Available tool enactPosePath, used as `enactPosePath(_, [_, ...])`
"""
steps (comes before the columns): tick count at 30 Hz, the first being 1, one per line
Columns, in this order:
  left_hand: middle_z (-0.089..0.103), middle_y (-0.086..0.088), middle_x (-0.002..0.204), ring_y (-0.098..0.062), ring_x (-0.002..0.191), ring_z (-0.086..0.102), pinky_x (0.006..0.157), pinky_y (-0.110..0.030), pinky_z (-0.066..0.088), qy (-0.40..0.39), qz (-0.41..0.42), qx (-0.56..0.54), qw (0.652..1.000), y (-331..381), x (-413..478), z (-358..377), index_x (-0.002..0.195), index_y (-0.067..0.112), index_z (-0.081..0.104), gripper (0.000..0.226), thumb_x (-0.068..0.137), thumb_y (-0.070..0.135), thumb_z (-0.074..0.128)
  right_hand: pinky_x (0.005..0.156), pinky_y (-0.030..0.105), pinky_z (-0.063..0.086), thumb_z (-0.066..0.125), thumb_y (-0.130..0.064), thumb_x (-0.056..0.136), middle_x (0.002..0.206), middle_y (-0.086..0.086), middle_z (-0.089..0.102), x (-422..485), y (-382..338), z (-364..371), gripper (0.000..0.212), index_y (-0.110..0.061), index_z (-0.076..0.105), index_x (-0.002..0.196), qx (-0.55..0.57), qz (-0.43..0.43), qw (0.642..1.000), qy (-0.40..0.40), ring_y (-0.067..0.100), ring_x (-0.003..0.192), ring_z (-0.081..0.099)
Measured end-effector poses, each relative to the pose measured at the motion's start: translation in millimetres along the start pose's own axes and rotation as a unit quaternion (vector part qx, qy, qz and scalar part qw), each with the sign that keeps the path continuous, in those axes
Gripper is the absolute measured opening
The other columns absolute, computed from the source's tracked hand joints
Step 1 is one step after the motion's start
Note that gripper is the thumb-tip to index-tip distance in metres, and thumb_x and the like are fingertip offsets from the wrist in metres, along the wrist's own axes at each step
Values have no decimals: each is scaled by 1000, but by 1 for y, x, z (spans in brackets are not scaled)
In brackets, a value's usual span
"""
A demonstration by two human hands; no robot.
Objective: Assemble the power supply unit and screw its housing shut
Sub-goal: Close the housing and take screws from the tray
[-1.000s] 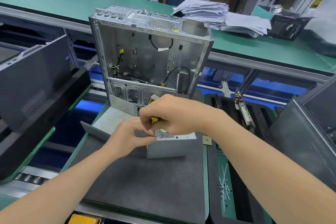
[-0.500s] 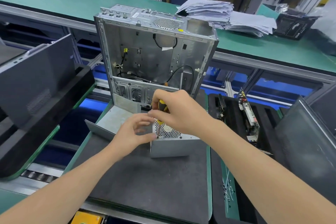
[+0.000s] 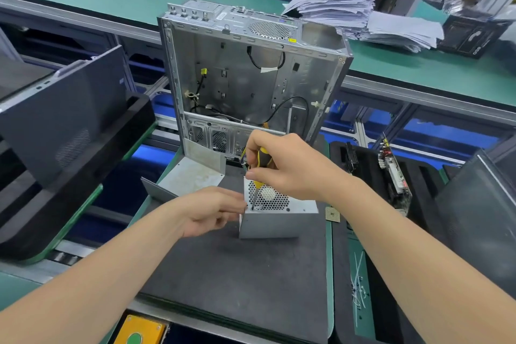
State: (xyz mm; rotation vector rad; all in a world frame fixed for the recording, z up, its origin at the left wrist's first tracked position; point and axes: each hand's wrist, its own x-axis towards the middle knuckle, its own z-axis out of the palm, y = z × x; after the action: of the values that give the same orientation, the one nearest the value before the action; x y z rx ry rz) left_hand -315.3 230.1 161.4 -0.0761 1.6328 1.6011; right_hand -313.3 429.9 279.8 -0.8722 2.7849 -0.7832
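A small grey power supply unit (image 3: 275, 220) with a perforated fan grille on top stands on the dark mat (image 3: 237, 274). My right hand (image 3: 287, 167) grips a yellow-and-black screwdriver (image 3: 258, 173), held upright with its tip at the unit's top left corner. My left hand (image 3: 208, 211) is at the unit's left side, fingertips touching its upper left edge beside the screwdriver tip. Whether a screw sits under the tip is hidden.
An open silver computer case (image 3: 251, 78) stands upright just behind the unit, with a loose metal plate (image 3: 192, 173) at its foot. Black foam trays with circuit boards (image 3: 393, 173) lie right. Dark panels (image 3: 64, 112) lean left. Paper stacks (image 3: 363, 19) sit on the green bench.
My right hand has lifted, exposing the grille, and stood the screwdriver upright on the unit's top left corner. My left hand stayed at the unit's left edge.
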Motion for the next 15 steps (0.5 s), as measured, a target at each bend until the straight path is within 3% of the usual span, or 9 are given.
enactPosePath(4, [69,-6,105,-17,94,58,69,-23,36,55,-7,9,998,4,2,7,110,9,68,12,99,15,69,71,36,55,72,-22,97,87,-8,71,-1,2,-7,21,-29,52,98,10,-5,999,-36,11,77,67])
enactPosePath(9, [71,-4,95,-13,83,59,60,-21,32,75,-27,28,996,17,5,13,99,12,66,2,100,10,66,77,28,56,65,-9,100,98,-12,74,-2,0,-14,24,-28,50,103,31,-27,994,-103,12,89,70])
enactPosePath(15, [66,-3,78,-10,69,58,58,-20,27,114,-45,30,992,21,13,16,87,9,60,14,96,-1,66,80,45,57,65,-9,100,97,-10,74,1,1,-13,28,-30,47,104,26,-35,993,-106,16,86,69])
